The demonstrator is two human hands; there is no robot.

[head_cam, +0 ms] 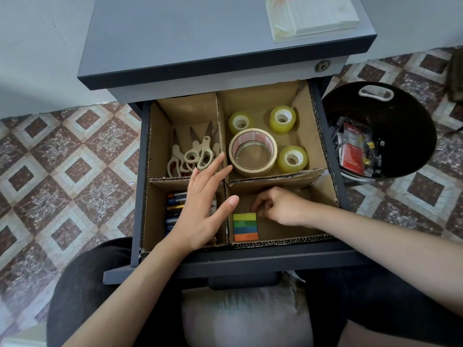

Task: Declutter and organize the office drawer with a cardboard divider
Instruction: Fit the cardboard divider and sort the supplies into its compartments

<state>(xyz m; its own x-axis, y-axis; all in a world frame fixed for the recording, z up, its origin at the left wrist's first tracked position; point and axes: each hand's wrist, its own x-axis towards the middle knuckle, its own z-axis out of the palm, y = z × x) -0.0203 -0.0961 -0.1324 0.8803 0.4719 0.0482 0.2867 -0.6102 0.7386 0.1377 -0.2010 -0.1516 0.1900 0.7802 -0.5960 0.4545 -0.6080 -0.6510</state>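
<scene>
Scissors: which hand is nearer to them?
Left. The left hand reaches over the divider, its fingers by the handles of the scissors; the right hand is in the near right compartment, by the flags.

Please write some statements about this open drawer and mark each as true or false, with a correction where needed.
1. The beige-handled scissors lie in the far left compartment of the brown cardboard divider. True.
2. The large beige tape roll lies alone in its compartment. False: three small yellowish tape rolls lie around it.
3. The left hand is spread open above the cylindrical batteries. True.
4. The pad of yellow, green, blue and orange sticky flags lies among the scissors. False: it lies in the near right compartment, beside the right hand.
5. The round black bin stands on the left. False: it stands right of the grey drawer.
</scene>
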